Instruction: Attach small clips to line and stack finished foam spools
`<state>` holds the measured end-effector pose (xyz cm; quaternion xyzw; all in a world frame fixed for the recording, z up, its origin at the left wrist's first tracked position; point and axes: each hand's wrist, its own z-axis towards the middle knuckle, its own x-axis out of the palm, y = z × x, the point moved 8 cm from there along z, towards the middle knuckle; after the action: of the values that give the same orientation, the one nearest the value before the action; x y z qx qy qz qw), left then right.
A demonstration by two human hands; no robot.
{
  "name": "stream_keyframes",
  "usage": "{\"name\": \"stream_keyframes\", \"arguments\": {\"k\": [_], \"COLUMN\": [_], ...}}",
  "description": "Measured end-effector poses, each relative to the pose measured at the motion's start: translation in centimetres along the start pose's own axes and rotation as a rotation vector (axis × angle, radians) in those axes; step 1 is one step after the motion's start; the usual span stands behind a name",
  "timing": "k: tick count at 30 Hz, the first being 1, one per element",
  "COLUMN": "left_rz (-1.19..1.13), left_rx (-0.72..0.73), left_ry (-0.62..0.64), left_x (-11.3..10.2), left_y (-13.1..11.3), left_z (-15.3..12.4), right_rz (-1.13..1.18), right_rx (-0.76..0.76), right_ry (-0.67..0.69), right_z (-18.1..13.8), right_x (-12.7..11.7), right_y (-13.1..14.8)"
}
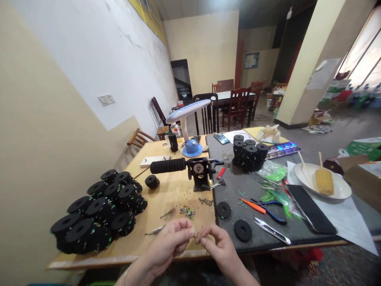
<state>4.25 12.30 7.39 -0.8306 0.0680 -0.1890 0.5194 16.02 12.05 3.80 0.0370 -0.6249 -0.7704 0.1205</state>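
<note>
My left hand [172, 240] and my right hand [218, 245] are close together at the table's front edge. Thumb and forefinger are pinched on each; whatever lies between the fingertips is too small to make out. Just beyond them is a scatter of small coloured beads [187, 212], with small dark pieces [206, 201] to its right. Beside my left hand lies a thin pointed metal tool [154, 230]. Black foam discs [243, 230] rest to the right of my right hand. Farther back stands a black clamp device [199, 171] with a ridged foam handle [168, 165].
Stacks of black foam discs [97, 208] fill the table's left side; more stacks [250, 153] stand at the back right. Thread snips [272, 230], pliers [275, 210], an orange-handled tool [252, 205], a phone [312, 208] and a plate [342, 192] with corn lie rightward. A blue lamp [192, 147] stands behind.
</note>
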Motion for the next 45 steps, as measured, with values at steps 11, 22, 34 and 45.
{"name": "stream_keyframes", "arguments": {"k": [11, 22, 34, 45], "left_rz": [0.206, 0.275, 0.153, 0.182], "left_rx": [0.033, 0.116, 0.049, 0.018], "left_ry": [-0.046, -0.118, -0.082, -0.108], "left_x": [-0.1, -0.7, -1.3, -2.1], "left_y": [-0.2, -0.6, 0.4, 1.2], "left_z": [-0.1, 0.2, 0.9, 0.8], "right_rz": [-0.006, -0.125, -0.042, -0.014], "right_rx": [0.03, 0.026, 0.054, 0.138], "right_ry": [0.06, 0.077, 0.11, 0.107], "right_z": [0.5, 1.0, 0.3, -0.1], "right_x": [0.5, 0.9, 0.8, 0.9], "right_y": [1.8, 2.2, 0.1, -1.3]}}
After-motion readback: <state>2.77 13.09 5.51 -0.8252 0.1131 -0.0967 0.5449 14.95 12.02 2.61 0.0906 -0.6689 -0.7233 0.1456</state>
